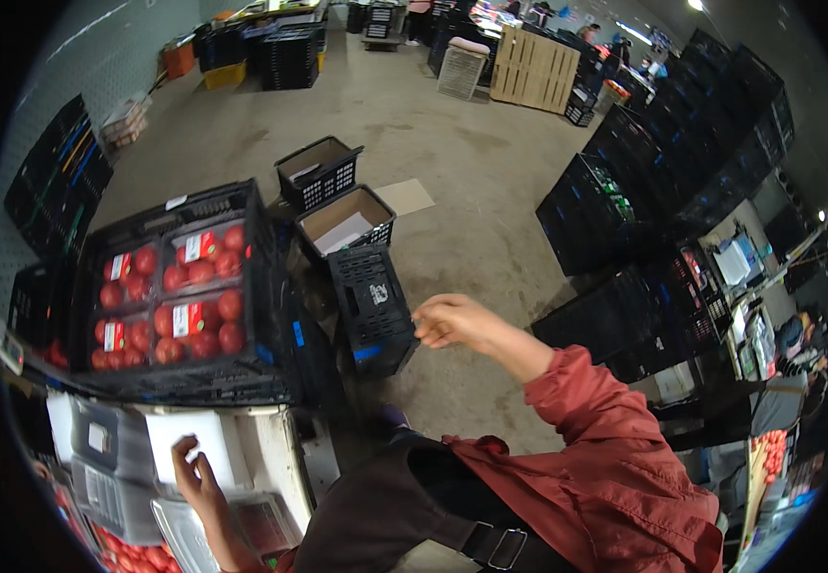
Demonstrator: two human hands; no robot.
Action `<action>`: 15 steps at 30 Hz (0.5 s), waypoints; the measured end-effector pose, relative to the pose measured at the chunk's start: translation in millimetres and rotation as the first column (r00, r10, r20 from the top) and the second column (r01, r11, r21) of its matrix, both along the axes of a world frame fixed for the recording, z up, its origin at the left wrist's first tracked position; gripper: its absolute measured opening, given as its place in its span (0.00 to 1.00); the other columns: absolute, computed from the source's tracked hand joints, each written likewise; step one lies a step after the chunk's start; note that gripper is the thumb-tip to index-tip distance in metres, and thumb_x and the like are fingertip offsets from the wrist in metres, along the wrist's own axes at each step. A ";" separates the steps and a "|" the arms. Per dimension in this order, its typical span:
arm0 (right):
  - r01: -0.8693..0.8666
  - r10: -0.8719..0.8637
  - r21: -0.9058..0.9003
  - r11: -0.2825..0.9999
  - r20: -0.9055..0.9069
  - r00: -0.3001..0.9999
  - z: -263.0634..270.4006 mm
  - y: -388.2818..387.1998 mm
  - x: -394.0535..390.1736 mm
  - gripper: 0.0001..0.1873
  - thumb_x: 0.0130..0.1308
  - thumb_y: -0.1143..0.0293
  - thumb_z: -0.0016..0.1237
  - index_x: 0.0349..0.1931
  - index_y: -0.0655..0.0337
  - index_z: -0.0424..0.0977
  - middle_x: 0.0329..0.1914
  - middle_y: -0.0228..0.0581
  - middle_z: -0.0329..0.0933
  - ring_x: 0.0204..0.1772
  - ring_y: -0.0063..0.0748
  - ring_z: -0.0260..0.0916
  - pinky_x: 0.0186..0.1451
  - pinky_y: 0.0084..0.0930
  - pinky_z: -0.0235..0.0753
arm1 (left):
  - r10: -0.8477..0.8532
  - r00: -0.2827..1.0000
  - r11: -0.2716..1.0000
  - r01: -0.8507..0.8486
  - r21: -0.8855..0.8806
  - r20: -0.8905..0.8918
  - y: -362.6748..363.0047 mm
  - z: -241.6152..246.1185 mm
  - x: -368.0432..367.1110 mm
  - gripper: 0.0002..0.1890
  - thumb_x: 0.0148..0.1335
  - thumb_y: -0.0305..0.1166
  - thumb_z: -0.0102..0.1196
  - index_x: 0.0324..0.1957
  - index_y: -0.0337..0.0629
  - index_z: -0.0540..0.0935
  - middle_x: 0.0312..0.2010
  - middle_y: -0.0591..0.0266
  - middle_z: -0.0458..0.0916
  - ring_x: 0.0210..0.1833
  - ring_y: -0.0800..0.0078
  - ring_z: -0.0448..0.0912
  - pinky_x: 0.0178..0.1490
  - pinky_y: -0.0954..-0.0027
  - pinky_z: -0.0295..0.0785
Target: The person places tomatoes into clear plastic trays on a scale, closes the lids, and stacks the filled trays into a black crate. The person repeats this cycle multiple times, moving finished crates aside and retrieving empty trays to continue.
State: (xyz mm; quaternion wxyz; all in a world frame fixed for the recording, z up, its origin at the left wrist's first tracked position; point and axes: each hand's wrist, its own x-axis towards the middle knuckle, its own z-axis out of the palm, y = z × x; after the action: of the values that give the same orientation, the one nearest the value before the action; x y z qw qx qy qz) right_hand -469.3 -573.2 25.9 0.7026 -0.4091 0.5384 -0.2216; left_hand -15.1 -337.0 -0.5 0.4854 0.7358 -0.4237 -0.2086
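Note:
My left hand (199,476) is over the packing bench, fingers bent and apart, with nothing seen in it. Just behind it lies a white box (224,448); stacked clear plastic clamshell trays (109,494) are beside it, and an opened clear clamshell (263,526) is below. My right hand (457,322) hangs in the air with loosely curled fingers and no object visible in it. A folded black plastic crate (374,308) on the floor side is nearest to it. At the left, a black crate (270,286) holds clear packs of red tomatoes (202,268) with labels.
Two open black baskets (346,222) with cardboard inside stand ahead, beside a flat cardboard sheet (405,197). Tall stacks of black crates (593,215) rise at the right. A wooden pallet (534,69) stands farther back. Loose tomatoes (138,555) lie at the lower left. Other people work at the right.

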 end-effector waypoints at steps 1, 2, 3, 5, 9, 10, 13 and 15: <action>-0.020 0.020 0.003 1.000 0.062 0.998 -9.5 -11.8 6.9 0.16 0.71 0.60 0.47 0.49 0.63 0.74 0.37 0.41 0.81 0.37 0.31 0.80 0.45 0.28 0.81 | -0.072 0.957 0.997 0.071 0.011 0.283 -23.7 2.0 2.7 0.20 0.57 0.15 0.46 0.53 0.36 0.73 0.54 0.53 0.74 0.59 0.59 0.72 0.64 0.62 0.64; -0.064 0.064 -0.001 0.998 0.131 0.989 -18.5 -26.7 15.6 0.17 0.70 0.59 0.48 0.49 0.63 0.75 0.38 0.42 0.81 0.38 0.32 0.81 0.45 0.28 0.82 | -0.125 0.837 0.991 0.126 0.034 0.532 -47.4 2.7 6.7 0.25 0.53 0.14 0.46 0.56 0.36 0.72 0.58 0.49 0.72 0.63 0.53 0.70 0.67 0.58 0.62; -0.112 0.116 -0.027 0.993 0.204 0.972 -27.9 -41.7 27.2 0.17 0.69 0.59 0.50 0.49 0.63 0.75 0.39 0.43 0.82 0.39 0.33 0.82 0.44 0.28 0.82 | -0.133 0.766 0.988 0.149 0.028 0.629 -67.6 0.5 9.2 0.30 0.50 0.13 0.46 0.59 0.37 0.71 0.60 0.48 0.70 0.66 0.49 0.67 0.69 0.55 0.59; -0.167 0.163 -0.012 0.986 0.305 0.938 -49.3 -77.0 58.9 0.17 0.66 0.59 0.53 0.47 0.63 0.74 0.38 0.45 0.81 0.35 0.36 0.81 0.38 0.28 0.83 | -0.170 0.581 0.984 0.146 0.104 0.796 -110.7 -8.0 24.4 0.39 0.44 0.13 0.46 0.65 0.39 0.67 0.64 0.47 0.68 0.70 0.47 0.62 0.72 0.50 0.54; -0.225 0.189 0.021 0.974 0.475 0.859 -89.2 -134.3 126.9 0.18 0.68 0.57 0.52 0.48 0.60 0.69 0.36 0.39 0.78 0.36 0.34 0.80 0.37 0.28 0.82 | -0.279 0.489 0.950 0.018 0.310 0.827 -152.0 -39.5 51.9 0.29 0.45 0.16 0.50 0.55 0.35 0.72 0.56 0.46 0.72 0.61 0.44 0.67 0.71 0.48 0.55; -0.217 0.194 -0.004 0.976 0.461 0.866 -95.0 -142.2 148.2 0.14 0.67 0.58 0.52 0.44 0.57 0.68 0.32 0.33 0.73 0.32 0.29 0.76 0.35 0.24 0.78 | -0.274 0.467 0.953 0.014 0.303 0.841 -157.6 -45.7 56.1 0.27 0.45 0.16 0.50 0.53 0.35 0.73 0.56 0.45 0.73 0.61 0.44 0.67 0.70 0.48 0.55; -0.279 0.300 -0.112 0.954 0.323 0.898 -98.5 -161.0 203.3 0.21 0.63 0.58 0.55 0.50 0.58 0.68 0.38 0.28 0.69 0.42 0.21 0.67 0.43 0.25 0.71 | -0.231 0.418 0.967 0.003 0.253 0.879 -163.0 -53.6 61.0 0.20 0.44 0.15 0.50 0.45 0.36 0.74 0.54 0.43 0.74 0.56 0.43 0.70 0.67 0.45 0.57; -0.286 0.307 -0.119 0.951 0.485 0.819 -94.5 -161.8 233.2 0.16 0.63 0.61 0.54 0.46 0.57 0.69 0.36 0.29 0.70 0.38 0.22 0.68 0.41 0.24 0.70 | -0.259 0.464 0.957 0.002 0.292 0.847 -165.8 -50.3 59.4 0.19 0.43 0.15 0.51 0.41 0.36 0.74 0.52 0.43 0.74 0.53 0.43 0.70 0.66 0.46 0.57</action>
State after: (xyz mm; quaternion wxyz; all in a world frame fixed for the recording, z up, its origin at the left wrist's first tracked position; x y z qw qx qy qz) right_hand -236.1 -735.0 -68.6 0.8347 -0.4309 0.2641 -0.2187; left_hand 44.3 -502.8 -50.7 0.0854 0.7575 -0.6378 0.1095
